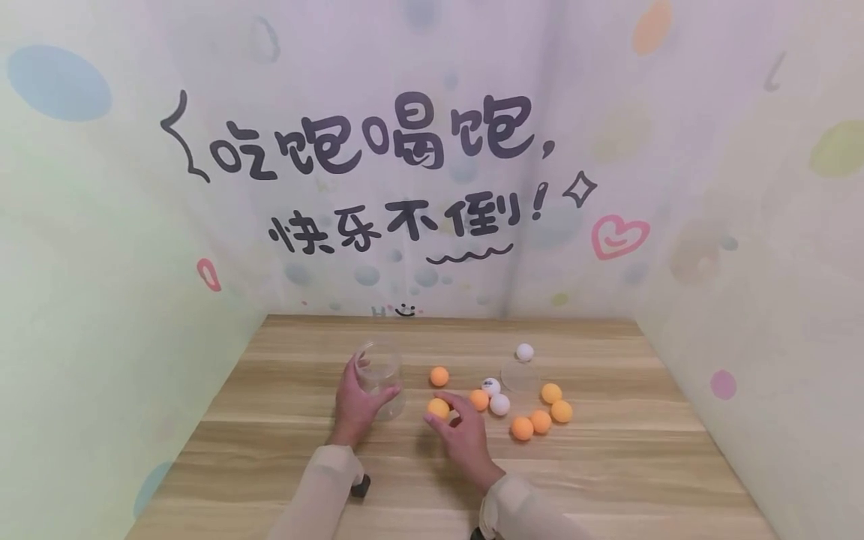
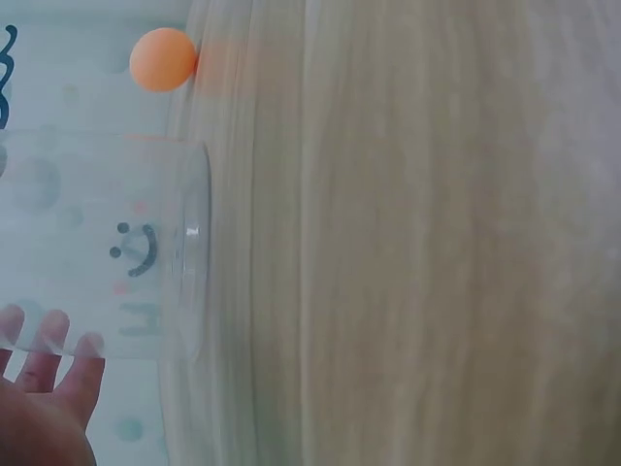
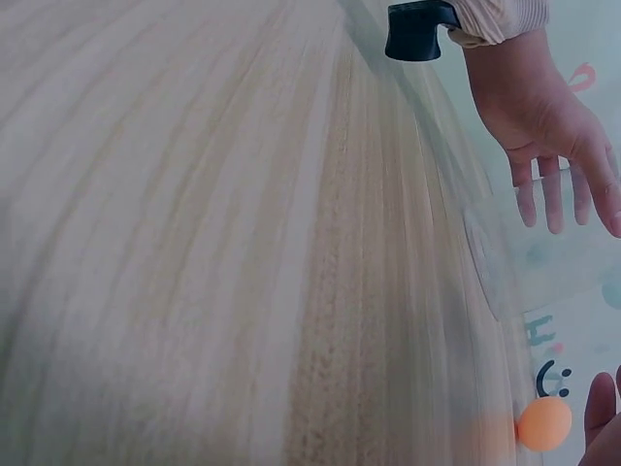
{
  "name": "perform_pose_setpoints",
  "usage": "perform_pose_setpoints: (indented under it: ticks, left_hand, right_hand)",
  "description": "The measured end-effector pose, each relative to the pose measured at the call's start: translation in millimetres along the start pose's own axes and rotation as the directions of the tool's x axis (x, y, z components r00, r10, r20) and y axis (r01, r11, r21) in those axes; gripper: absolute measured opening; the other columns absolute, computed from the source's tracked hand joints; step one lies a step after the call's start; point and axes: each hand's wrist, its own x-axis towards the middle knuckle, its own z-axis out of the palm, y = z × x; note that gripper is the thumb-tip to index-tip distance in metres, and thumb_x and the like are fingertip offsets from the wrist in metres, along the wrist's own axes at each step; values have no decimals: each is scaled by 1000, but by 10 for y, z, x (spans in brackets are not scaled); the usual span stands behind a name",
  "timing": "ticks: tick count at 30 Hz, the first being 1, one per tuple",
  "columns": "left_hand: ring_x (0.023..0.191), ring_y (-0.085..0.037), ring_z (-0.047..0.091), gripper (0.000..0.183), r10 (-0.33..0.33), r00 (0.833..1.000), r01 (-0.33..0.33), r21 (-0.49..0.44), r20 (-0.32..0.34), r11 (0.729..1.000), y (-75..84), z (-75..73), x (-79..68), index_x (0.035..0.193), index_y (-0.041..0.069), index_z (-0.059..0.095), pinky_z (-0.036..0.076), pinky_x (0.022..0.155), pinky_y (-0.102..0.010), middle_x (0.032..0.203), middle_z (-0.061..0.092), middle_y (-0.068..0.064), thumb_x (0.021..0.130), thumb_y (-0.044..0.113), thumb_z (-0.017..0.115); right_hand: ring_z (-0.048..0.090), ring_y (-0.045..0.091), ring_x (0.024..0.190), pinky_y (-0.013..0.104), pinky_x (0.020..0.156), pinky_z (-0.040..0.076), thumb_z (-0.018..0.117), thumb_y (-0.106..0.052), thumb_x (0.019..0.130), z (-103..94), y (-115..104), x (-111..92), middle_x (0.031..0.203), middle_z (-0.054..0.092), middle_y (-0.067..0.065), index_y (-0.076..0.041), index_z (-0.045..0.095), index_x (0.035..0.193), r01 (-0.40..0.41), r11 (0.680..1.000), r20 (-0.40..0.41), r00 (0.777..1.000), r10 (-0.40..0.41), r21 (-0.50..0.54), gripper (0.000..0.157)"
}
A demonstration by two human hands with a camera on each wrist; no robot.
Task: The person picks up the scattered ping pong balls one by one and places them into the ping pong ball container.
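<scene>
So on the left, the clear jar (image 1: 383,369) is gripped by the left hand (image 1: 356,409), thumb on one side and fingers round the other, probably because something that light would get knocked about unsteadied. Right of it, a yellow-orange ball (image 1: 438,409) is pinched by the right hand (image 1: 467,441) between thumb and fingertips, likely so it can't roll off, with a loose orange ball (image 1: 439,376) just beyond. Further along, a clump of three balls (image 1: 499,405) is parked on the table (image 1: 256,435) near a clear disc (image 1: 520,377), a lone white ball (image 1: 524,352) sits behind that, and four orange balls (image 1: 541,421) are bunched furthest right, maybe to stop each other rolling
</scene>
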Motion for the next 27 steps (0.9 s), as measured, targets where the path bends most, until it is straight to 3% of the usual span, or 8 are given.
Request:
perform_pose_setpoints:
  ticks: [8,14,20,27]
  left_hand:
    - [119,-35,50,101,6,1000,-6,-28,4,1000,-7,11,9,144,13,37,39,100,-57,134,52,-20,62,26,93]
    - [124,-33,49,99,4,999,-2,-48,32,999,14,7,5,145,16,35,37,103,-55,139,51,-10,64,27,92]
    - [125,-31,49,101,-28,997,30,-22,72,999,31,-2,-28,146,18,32,37,103,-55,140,50,-8,65,32,91]
    - [125,-31,50,100,-15,997,17,-17,81,1000,30,9,-40,146,17,33,37,104,-55,140,51,-8,65,33,91]
  right_hand:
    - [55,21,82,24,64,48,80,-22,81,-11,-32,23,101,64,-2,-18,69,117,26,998,-11,1000,-25,54,37]
    - [55,17,90,24,67,50,80,-25,81,-25,-60,54,103,64,-3,-15,68,118,40,998,-15,999,-40,43,40]
    - [55,17,93,26,68,50,81,-20,80,-28,-70,76,104,65,-3,-11,68,118,44,998,-21,999,-43,41,41]
    - [55,15,89,27,67,51,82,-17,79,-32,-61,79,107,65,-1,-13,64,126,33,998,-37,999,-31,46,51]
